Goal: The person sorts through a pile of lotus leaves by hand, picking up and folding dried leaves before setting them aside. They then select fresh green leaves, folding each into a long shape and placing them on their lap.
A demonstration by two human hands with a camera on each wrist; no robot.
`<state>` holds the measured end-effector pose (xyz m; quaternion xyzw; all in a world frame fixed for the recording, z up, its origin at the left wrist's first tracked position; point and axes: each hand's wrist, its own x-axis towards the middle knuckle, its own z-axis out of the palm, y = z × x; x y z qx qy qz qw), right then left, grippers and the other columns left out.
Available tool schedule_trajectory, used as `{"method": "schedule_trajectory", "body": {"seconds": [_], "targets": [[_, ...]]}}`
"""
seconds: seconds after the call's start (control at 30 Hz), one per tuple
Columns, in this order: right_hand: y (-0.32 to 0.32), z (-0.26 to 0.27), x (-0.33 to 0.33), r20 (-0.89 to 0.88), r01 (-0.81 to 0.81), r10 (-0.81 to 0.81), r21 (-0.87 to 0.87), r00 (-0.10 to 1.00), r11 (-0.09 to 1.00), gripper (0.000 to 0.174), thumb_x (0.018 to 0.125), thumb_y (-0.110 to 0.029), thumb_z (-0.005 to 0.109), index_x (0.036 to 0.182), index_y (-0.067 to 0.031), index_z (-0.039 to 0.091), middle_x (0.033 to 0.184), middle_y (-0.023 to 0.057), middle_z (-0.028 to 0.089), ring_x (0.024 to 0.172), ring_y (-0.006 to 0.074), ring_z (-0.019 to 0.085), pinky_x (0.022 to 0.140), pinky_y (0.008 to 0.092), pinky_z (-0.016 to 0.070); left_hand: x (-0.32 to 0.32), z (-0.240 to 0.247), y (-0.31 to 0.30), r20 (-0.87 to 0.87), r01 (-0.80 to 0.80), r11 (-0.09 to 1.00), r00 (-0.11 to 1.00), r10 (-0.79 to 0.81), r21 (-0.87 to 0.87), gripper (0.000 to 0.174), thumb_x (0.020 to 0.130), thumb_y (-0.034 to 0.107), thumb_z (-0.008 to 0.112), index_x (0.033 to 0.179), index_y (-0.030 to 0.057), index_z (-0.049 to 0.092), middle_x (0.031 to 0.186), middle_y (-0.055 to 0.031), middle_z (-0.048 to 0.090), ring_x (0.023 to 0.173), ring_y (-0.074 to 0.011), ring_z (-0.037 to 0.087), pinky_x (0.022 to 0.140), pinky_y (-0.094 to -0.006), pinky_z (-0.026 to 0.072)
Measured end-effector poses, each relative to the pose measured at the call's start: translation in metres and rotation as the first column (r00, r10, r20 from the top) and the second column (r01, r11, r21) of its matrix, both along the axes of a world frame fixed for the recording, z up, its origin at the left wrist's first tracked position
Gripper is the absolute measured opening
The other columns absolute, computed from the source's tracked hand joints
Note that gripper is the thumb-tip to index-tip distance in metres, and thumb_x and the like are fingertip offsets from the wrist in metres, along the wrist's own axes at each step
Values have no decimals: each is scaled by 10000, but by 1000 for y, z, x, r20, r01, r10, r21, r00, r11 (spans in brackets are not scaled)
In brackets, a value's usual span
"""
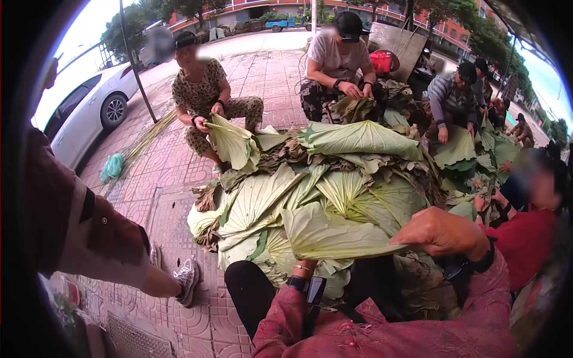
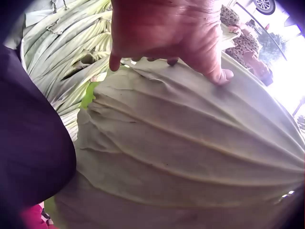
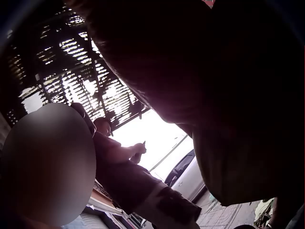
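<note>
A large pale green folded leaf (image 1: 334,234) is stretched between my hands above a heap of similar leaves (image 1: 256,197). At its right end my right hand (image 1: 444,234) pinches the leaf's tip, fingers curled. The left hand (image 1: 305,268) is mostly hidden beneath the leaf in the head view. In the left wrist view, that hand (image 2: 169,36) holds the upper edge of the ribbed leaf (image 2: 190,138), thumb on the near face and the other fingers behind it. The right wrist view is mostly dark and shows neither my right hand nor the leaf clearly.
Several people sit around the heap, one holding a leaf (image 1: 233,143) at the back left. Someone stands at the left, with a shoe (image 1: 187,280) on the paving (image 1: 179,232). A white car (image 1: 95,107) is parked behind. Brown withered leaves (image 1: 286,152) lie among the green ones.
</note>
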<state>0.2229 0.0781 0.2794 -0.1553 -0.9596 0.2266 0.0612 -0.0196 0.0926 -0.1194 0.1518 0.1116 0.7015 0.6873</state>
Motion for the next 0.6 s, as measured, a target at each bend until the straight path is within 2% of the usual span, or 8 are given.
{"method": "schedule_trajectory", "body": {"seconds": [0.13,0.23,0.27,0.37,0.4,0.5,0.57,0.6], "targets": [[3,-4,-25,2,-74,74,53,997,996,417,613,80,481,999,-20,602,843,140,630,784,329,602,674,353,475,-17,23,-15,137,73,996,989,-65,-54,429,918,311,477,1236,25,447,1303,-91,447,1185,-226,431,995,-366,364],[22,-11,-48,-102,-63,54,-91,993,994,419,603,83,477,983,-26,614,880,156,630,820,324,611,726,339,482,-22,39,-24,161,106,991,983,-92,-82,437,917,316,478,1242,25,441,1306,-92,444,1184,-225,431,996,-366,362],[34,-21,-53,-113,-59,40,-177,993,982,430,616,89,484,1005,-36,614,1026,153,618,967,292,597,842,317,458,-25,43,-27,161,114,989,982,-98,-90,440,917,317,478,1243,25,439,1307,-92,443,1184,-225,431,996,-366,361],[60,-52,-73,-181,-40,-8,-259,983,965,430,663,67,534,1072,-53,590,1191,130,556,1125,269,517,957,312,386,-29,45,-41,156,126,984,982,-106,-125,448,916,321,478,1249,25,432,1310,-93,441,1183,-225,431,998,-366,359],[58,-54,-84,-106,3,-34,-281,994,960,450,731,7,595,1170,-76,533,1283,110,491,1215,252,434,1017,322,319,-31,45,-48,156,118,984,983,-96,-134,451,916,323,478,1251,24,430,1310,-93,440,1183,-225,431,998,-367,359],[66,-90,-101,83,83,-36,-682,996,727,567,788,-160,658,1295,-55,427,1284,108,489,1202,206,431,1000,313,327,-40,37,-72,143,110,978,986,-85,-177,460,915,327,479,1256,24,423,1313,-93,437,1182,-224,431,999,-367,357],[59,-101,-110,211,103,59,-680,976,726,604,789,-114,643,1333,-67,384,1312,102,456,1189,201,441,994,297,334,-45,36,-86,146,110,973,986,-81,-203,465,914,330,479,1260,24,418,1315,-94,435,1181,-224,432,1000,-367,356],[53,-99,-114,217,75,92,-655,972,752,633,796,-168,638,1348,-48,352,1321,113,444,1193,211,437,1000,300,331,-48,36,-90,149,113,969,985,-81,-218,468,914,331,479,1261,24,416,1316,-94,434,1181,-224,432,1001,-367,355]]}}
